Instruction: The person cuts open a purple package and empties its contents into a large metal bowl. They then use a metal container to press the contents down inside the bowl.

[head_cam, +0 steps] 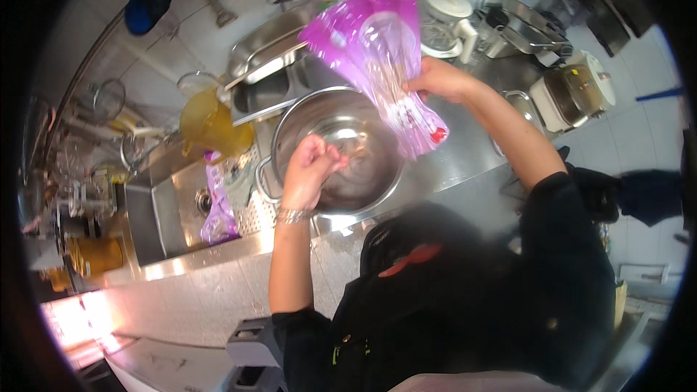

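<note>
My right hand grips the side of a purple plastic bag, which is crumpled and partly see-through around its middle. The bag hangs over the right rim of a large stainless steel pot. Above the pot's left part is my left hand, its fingers curled together; I see no clear object in them, though blur hides small details. A chain bracelet circles my left wrist. Inside the pot, pale blurred patches show near the bottom, and I cannot tell whether they are contents or reflections.
Left of the pot is a steel sink with another purple bag at its right side. A yellow translucent jug stands behind it. Steel food pans sit behind the pot. A white-handled appliance and a lidded dispenser are at right.
</note>
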`<state>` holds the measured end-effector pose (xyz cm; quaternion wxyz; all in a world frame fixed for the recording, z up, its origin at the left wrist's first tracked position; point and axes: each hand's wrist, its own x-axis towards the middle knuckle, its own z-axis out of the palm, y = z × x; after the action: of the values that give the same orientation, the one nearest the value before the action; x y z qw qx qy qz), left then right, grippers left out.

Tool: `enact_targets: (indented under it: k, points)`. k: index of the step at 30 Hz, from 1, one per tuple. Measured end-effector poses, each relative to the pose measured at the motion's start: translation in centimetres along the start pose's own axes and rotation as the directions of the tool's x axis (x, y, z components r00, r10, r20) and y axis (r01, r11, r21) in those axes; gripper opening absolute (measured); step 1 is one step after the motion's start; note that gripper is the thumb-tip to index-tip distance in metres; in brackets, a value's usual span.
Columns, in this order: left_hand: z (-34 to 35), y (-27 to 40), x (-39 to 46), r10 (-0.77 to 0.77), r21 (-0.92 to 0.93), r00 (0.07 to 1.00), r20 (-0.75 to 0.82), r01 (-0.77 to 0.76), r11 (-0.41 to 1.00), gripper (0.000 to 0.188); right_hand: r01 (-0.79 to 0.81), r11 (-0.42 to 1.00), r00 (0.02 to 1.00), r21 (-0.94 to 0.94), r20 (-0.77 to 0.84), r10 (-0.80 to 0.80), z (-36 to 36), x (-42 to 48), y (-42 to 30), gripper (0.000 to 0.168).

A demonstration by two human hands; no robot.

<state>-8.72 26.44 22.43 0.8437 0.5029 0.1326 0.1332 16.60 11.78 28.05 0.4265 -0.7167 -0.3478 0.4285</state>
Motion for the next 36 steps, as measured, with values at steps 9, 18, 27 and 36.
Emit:
enact_targets:
  k: [9,18,27,36]
  points:
    - [17.3,5.7,2.9,0.428,0.835,0.749,0.506,-0.550,-0.026,0.064,0.234,0.298,0.938,-0.925,0.296,0.183,-1.6,-7.9,-5.2,0.017]
    - [21.7,-8.1,10.4,-0.096,0.387,0.965,0.242,-0.005,0.922,0.033,0.282,0.343,0.582,-0.896,-0.124,-0.803,-12.8,-19.1,-3.2,0.019]
    - [28.5,-15.3,10.9,-0.258,-0.136,0.966,0.017,0.258,0.956,0.036,0.362,0.752,0.877,0.551,-0.475,-0.074,-14.5,-16.5,15.4,0.022]
    - [28.7,-19.0,12.4,0.005,-0.084,0.972,-0.235,-0.026,0.996,0.021,0.293,0.800,0.936,0.524,-0.329,-0.128,-12.8,-15.3,17.3,0.017]
